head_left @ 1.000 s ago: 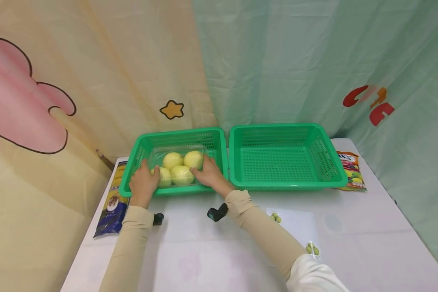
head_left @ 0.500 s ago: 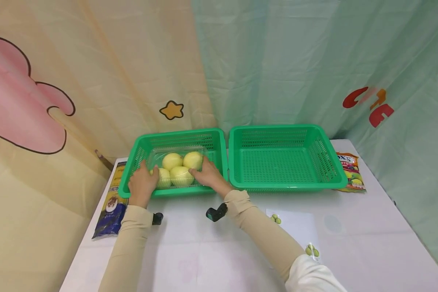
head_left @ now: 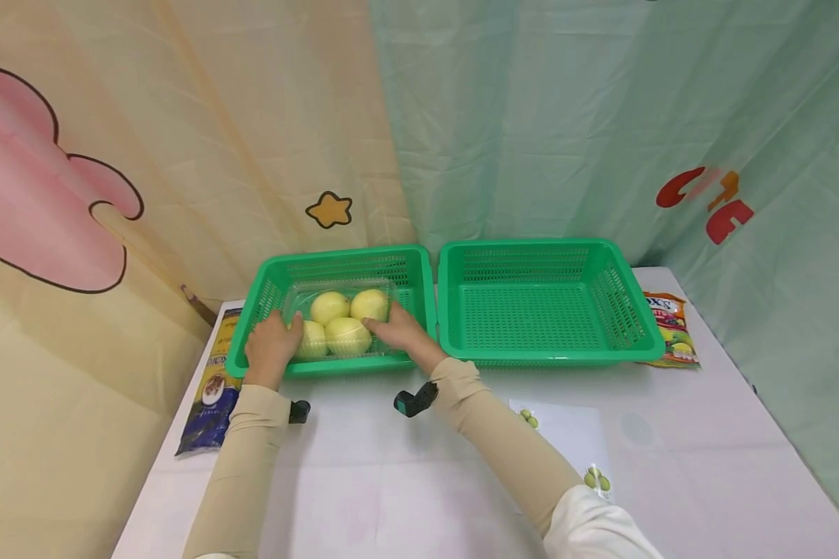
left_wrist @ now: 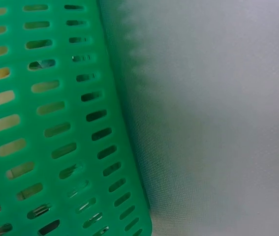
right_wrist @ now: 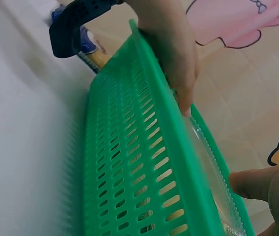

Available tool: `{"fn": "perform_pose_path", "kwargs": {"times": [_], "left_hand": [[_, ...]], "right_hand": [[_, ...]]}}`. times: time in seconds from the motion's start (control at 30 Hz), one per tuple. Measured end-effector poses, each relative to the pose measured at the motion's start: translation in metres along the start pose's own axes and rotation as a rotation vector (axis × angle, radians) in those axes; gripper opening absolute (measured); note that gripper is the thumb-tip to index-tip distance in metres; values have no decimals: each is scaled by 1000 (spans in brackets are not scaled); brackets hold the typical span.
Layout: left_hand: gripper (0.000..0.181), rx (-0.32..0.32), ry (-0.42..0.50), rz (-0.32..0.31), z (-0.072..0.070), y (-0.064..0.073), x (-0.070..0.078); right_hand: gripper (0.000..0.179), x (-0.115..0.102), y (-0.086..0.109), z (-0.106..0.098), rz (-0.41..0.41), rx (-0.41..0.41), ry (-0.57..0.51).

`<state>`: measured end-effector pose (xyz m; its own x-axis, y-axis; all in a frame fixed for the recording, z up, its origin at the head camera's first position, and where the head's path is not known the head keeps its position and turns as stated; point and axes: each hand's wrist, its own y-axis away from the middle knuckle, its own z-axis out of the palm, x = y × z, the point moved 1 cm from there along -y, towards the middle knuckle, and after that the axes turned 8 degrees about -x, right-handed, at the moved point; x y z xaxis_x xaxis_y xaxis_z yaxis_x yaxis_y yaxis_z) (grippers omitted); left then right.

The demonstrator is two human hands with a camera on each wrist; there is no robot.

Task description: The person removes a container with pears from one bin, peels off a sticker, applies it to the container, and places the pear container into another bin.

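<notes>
A clear plastic fruit box (head_left: 297, 299) with several round, pale yellow fruits (head_left: 348, 336) sits inside the left green basket (head_left: 349, 251). My left hand (head_left: 271, 345) grips the box's left end, thumb over the top and fingers down between box and basket wall. At the opposite end my right hand (head_left: 400, 332) holds the box, its thumb laid over the lid near the front fruit. In the right wrist view the left hand (right_wrist: 171, 54) reaches over the basket rim, and the box lid (right_wrist: 213, 172) shows just inside. The left wrist view has only the basket's slotted wall (left_wrist: 55, 108) and tabletop.
A second green basket (head_left: 531, 314), with nothing in it, stands directly to the right. A blue and yellow packet (head_left: 213, 392) lies beside the left basket, and a colourful snack bag (head_left: 674, 334) beside the right one. A printed sheet (head_left: 569, 435) lies in front.
</notes>
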<state>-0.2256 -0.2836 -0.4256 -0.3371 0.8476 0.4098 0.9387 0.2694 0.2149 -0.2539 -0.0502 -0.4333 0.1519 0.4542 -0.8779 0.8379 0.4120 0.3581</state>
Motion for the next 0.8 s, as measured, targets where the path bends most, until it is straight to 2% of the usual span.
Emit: {"fn": "perform_pose_path", "kwargs": {"times": [0.17,0.53,0.8], "left_hand": [[70,-4,4,-1,1,-1,-1],[70,-23,31,-18,1,-3,-3],[72,-54,54,-10,-1,-6,-5]], "right_hand": [[87,2,-2,-2,28,-29,-102],[87,1,-1,-3,35,-34,-122],[84,0,0,-7,42,-53,-200]]}}
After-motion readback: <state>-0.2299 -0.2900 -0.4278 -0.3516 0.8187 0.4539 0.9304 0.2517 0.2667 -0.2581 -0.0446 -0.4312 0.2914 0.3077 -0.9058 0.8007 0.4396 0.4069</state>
